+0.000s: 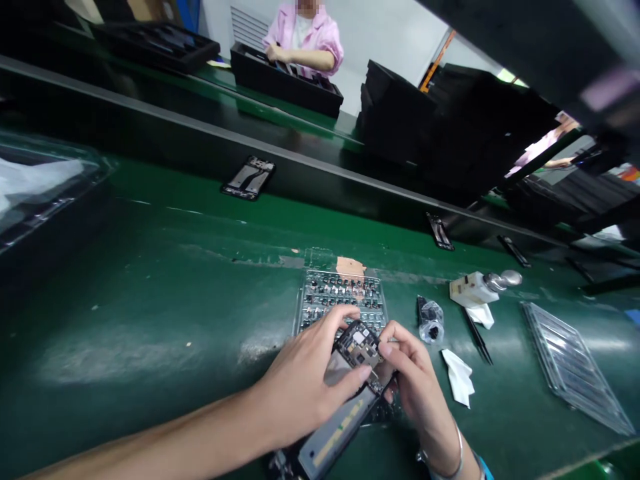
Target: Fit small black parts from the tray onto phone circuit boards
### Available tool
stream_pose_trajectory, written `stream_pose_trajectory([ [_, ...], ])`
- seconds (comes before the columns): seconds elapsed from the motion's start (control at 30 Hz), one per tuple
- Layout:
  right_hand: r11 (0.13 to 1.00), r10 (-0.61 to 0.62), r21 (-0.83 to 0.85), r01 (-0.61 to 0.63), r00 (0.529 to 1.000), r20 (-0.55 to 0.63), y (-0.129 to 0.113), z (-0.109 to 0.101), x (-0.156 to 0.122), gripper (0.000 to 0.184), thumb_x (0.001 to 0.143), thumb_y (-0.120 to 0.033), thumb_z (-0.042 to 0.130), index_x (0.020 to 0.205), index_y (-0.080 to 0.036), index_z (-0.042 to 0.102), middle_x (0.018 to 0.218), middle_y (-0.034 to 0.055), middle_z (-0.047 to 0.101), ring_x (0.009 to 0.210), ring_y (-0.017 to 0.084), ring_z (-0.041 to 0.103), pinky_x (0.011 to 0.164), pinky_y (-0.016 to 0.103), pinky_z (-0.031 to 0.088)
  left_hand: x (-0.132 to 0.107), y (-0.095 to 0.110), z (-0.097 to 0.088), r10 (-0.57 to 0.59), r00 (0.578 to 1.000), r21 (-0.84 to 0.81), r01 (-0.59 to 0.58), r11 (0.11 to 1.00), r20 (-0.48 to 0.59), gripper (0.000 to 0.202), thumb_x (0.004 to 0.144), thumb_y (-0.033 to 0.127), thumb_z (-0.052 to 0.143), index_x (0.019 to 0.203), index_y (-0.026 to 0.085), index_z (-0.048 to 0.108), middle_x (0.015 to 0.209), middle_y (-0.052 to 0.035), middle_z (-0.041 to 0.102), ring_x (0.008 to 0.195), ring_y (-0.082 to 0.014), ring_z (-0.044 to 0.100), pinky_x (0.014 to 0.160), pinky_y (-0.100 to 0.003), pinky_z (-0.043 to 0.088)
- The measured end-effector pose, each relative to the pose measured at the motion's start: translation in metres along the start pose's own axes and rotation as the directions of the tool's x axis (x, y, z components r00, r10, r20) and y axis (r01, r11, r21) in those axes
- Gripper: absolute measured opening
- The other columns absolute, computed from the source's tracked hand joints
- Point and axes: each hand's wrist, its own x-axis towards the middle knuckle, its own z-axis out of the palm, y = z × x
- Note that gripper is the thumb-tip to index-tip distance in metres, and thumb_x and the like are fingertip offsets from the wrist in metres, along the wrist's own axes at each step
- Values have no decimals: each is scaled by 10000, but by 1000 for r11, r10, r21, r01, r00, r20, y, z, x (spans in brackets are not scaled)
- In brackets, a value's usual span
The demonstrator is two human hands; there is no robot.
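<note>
Both my hands hold an opened phone body (345,393) low in the middle of the view, its circuit board facing up. My left hand (305,380) wraps round the phone's left side, thumb lying across the board. My right hand (413,380) is closed at the phone's upper right edge, fingertips pinched on the board area. Just beyond the phone lies a clear plastic tray (340,297) filled with several small dark parts.
On the green table to the right lie black tweezers (479,339), white wipes (459,379), a small bagged part (430,320), a white dispenser tool (477,288) and stacked clear trays (570,363). Phone frames (249,178) rest on the conveyor. A person in pink (305,40) works opposite at black trays.
</note>
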Motion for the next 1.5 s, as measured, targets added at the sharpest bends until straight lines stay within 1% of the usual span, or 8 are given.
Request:
stream_pose_trajectory([
  [0.2,989,-62,129,76,992,-112,-3,1,-1,217,811,-376,523,708,-212,426,500,-75,409,316,55,363,292,159,289,-9,-4,14,184,983,336,-180,924,20,765,719,234,589,1359,381,197,1459,-15,158,1279,-355,208,993,-552,236],
  [0.33,976,-190,68,207,961,-202,-8,1,-5,239,841,-418,458,944,-209,511,560,-45,436,415,84,397,391,198,343,-3,4,3,189,977,-90,-180,980,96,720,639,155,535,1310,344,352,1406,-34,265,1202,-311,353,946,-446,353],
  [0.47,970,-242,-28,240,956,-164,-8,-2,-8,279,778,-333,599,1018,-203,538,558,-58,423,463,72,357,431,190,287,9,1,-8,135,904,-729,230,645,406,634,653,339,469,1265,184,415,1108,-137,568,848,-280,606,741,-408,437],
  [0.63,984,-170,31,173,982,-81,-5,-3,-10,121,805,-300,582,838,-187,555,528,-62,435,449,55,341,428,188,255,18,-12,-10,138,765,-750,552,364,630,624,613,432,440,1123,78,510,915,-169,635,700,-289,623,709,-395,400],
  [1.07,986,-164,23,166,984,-65,-3,0,-14,109,807,-295,580,809,-192,544,540,-55,461,477,64,391,449,190,285,18,-15,-11,161,734,-722,560,407,660,637,592,422,444,1120,71,503,920,-157,615,641,-223,572,583,-303,383],
  [1.2,970,-227,42,239,954,-194,-8,-6,-10,137,783,-321,597,839,-206,546,520,-73,388,412,55,303,394,188,231,18,-13,-4,193,724,-727,558,400,662,643,676,593,411,1055,92,545,946,-150,607,640,-213,581,510,-266,389],
  [1.33,945,-324,-69,320,885,-335,-18,-23,-2,179,801,-301,569,960,-227,537,526,-71,409,411,64,300,396,193,236,21,-16,-16,-73,803,-666,537,517,591,391,821,444,442,754,100,616,642,-42,593,474,-74,477,479,-194,349],
  [1.5,805,-249,-580,126,959,-138,-18,-36,5,264,819,-293,523,1075,-227,526,647,-14,577,503,114,453,468,228,341,46,-25,-43,-400,901,-690,397,605,168,163,721,167,639,868,124,583,779,-45,649,635,-122,601,588,-214,455],
])
